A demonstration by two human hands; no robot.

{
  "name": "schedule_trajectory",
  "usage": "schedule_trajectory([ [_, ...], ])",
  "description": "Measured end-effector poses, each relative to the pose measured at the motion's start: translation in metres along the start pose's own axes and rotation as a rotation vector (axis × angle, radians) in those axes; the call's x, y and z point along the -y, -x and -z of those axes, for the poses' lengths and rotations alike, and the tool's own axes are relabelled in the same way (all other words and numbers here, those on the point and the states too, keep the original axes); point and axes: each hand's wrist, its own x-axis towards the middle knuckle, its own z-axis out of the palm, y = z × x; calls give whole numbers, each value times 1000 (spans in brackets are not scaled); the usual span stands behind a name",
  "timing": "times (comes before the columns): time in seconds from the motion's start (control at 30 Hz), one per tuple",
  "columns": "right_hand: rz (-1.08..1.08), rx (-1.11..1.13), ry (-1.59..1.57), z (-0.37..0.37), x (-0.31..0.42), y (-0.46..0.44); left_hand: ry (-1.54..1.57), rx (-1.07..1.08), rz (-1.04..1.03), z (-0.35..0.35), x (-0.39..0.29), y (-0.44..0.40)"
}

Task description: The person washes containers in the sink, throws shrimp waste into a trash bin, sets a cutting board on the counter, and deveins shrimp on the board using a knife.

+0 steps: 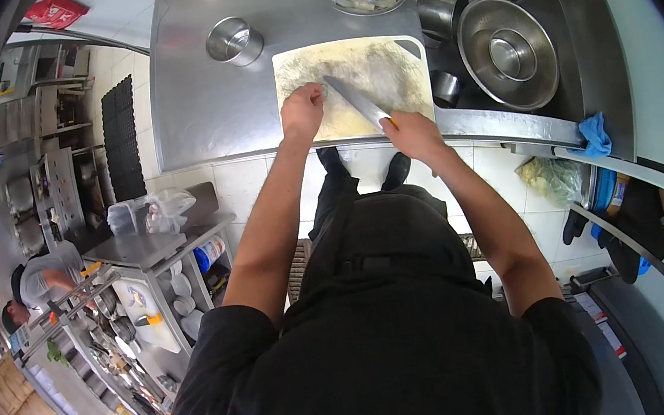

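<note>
At the far left, a person (62,270) in a grey top and dark cap leans by a rack (162,299) of kitchenware. In the middle, seen from above, a metal desk (191,108) carries an open metal pot (245,49) near its upper left. Right of the pot lies a pale, stained board (389,68). The left hand (304,111) is over the board's left side, fingers bent inward; whether they pinch anything cannot be told. The knife (358,101) slants over the board, its tip up and left, close to the left hand's fingers. The right hand (416,132) grasps its handle at the board's near edge. Beyond the board stands a bowl (374,11) of whitish pieces. To the right, a sink (567,79) holds a large round basin (487,76) with a smaller metal vessel (514,56) inside. A blue cloth (595,136) hangs at the sink's near right corner.
</note>
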Motion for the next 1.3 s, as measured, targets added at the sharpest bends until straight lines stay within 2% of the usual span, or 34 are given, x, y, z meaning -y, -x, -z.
schedule_trajectory([
  [0.07, 3, 65, -68, -7, 1, -12, -9, 15, 36, 0, -1, -2],
  [0.27, 27, 48, -135, -27, 2, -27, -1, -11, 87, 1, -3, 1],
  [0.47, 54, -31, -96, -39, 0, -1, -11, -72, 79, -3, 1, 2],
  [0.67, -11, 66, -168, -37, 4, 5, 8, -55, 125, -4, -2, 5],
  [0.77, 26, -19, -131, -35, 14, -1, 16, -63, 134, -2, -3, 4],
  [1.03, 12, -71, -55, -54, 17, 23, 89, -72, 215, -5, -4, 9],
  [1.3, 23, -94, -63, -50, 29, 9, 132, -120, 229, -8, -3, 7],
])
